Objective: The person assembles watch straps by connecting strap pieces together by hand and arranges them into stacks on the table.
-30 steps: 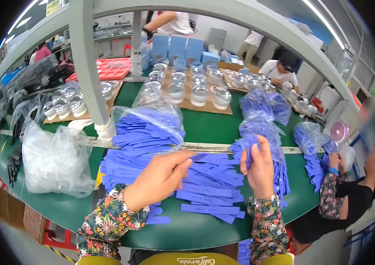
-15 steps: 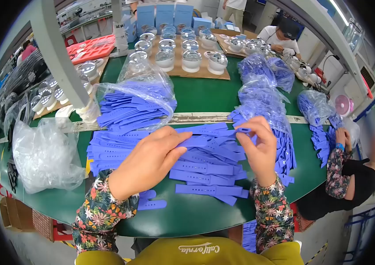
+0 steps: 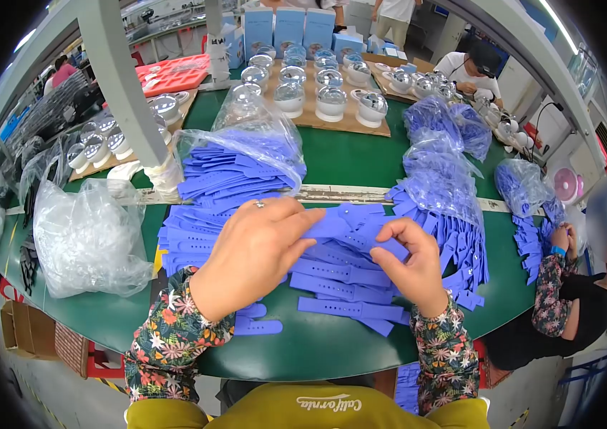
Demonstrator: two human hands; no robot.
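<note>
My left hand (image 3: 257, 250) pinches a blue-violet perforated strap (image 3: 328, 225) between thumb and fingers, above a pile of similar straps. My right hand (image 3: 414, 264) is curled, thumb and index close together near the strap's other side; a bit of blue shows between them, but its edges are unclear. Below both hands, flat straps (image 3: 346, 292) lie in overlapping rows. Behind my left hand, more straps (image 3: 235, 166) spill from a clear plastic bag. Another bagged heap (image 3: 443, 186) lies beyond my right hand.
A crumpled clear bag (image 3: 89, 243) is at the left. Clear-domed white items (image 3: 330, 104) stand on cardboard behind. A grey post (image 3: 123, 86) rises at the left. At the right, a person's hands (image 3: 564, 238) are beside straps; another person (image 3: 471, 71) sits at the back right.
My right hand has come down from its raised position, and its fingers have curled closer together. My left hand still pinches a strap. The whole view has shifted.
</note>
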